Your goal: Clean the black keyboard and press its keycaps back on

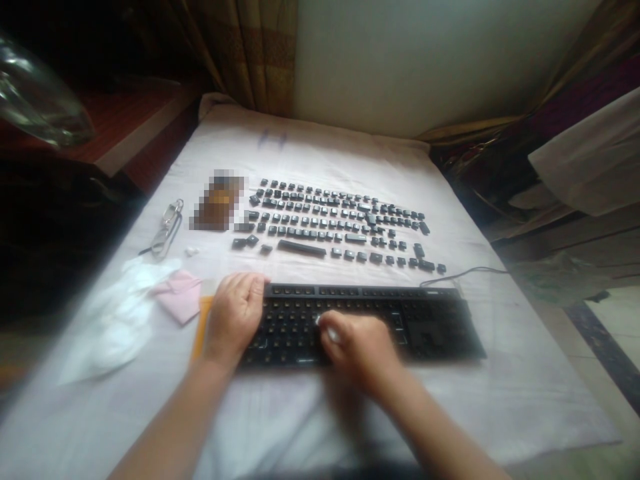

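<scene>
while steadying the keyboard (413, 330) on the cloth (350, 157) with the left hand (236, 313) clasped over its left end, apparently cleaning keyless switches (284, 331), white scrap (319, 321) pinched narrowly in right hand (363, 347); next, press lightly.

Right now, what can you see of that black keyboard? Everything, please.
The keyboard is long, flat and black, apparently plastic. Rows of uncapped key positions with pale centres fill its left and middle; the right end is blurred. It lies on the pale cloth, a thin cable at its far edge. The left hand rests on its left end; the right hand, pinching a small whitish item, is over its middle, contact unclear.
</scene>
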`<state>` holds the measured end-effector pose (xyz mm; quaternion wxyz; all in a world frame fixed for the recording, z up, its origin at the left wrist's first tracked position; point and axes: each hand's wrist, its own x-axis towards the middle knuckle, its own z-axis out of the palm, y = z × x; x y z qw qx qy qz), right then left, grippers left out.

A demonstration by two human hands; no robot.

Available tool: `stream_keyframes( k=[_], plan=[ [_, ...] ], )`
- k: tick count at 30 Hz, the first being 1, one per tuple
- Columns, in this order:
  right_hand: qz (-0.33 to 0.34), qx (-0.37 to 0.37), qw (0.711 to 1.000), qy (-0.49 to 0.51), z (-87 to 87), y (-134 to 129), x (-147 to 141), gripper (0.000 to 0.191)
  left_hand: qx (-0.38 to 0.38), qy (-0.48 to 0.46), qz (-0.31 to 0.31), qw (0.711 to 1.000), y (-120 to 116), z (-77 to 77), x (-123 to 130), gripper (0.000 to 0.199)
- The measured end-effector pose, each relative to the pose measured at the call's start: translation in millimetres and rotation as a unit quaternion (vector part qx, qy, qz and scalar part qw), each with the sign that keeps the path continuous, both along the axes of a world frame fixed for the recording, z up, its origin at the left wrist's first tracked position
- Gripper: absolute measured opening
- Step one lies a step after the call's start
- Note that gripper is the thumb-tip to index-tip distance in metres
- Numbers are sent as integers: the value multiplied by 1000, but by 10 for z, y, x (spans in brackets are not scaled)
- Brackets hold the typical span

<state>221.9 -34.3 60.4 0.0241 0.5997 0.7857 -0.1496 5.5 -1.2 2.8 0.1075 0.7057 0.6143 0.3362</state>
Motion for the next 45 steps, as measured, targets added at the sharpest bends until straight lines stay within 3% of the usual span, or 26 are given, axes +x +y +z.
stream_keyframes(
  k=[9,16,21,24,27,29,35,41,43,45],
  plan=[
    [16,99,990,102,-206,-178,136,17,-4,11,2,1000,-10,-9,-6,41],
    [17,39,973,225,-162,-155,243,20,-2,-1,3,1000,0,-25,-1,41],
    [-105,36,926,361,-89,-108,473,26,9,-6,-3,1000,-18,31,-38,36],
    [-173,44,906,384,-129,-133,655,32,14,25,-69,997,-149,149,-31,40],
    [-190,46,896,399,-182,-158,773,32,-10,99,-192,976,-333,226,31,72],
    [-188,51,893,406,-200,-165,797,30,-30,140,-221,965,-423,224,87,86],
    [-172,72,878,441,-192,-174,754,28,-52,183,-182,965,-453,143,180,79],
    [-185,44,871,453,-220,-177,764,32,-39,187,-168,967,-456,85,174,71],
    [-176,46,866,466,-179,-194,764,31,-32,178,-165,970,-483,129,175,64],
    [-195,84,846,489,-76,-236,758,29,-10,145,-161,976,-537,272,193,56]
  ],
)
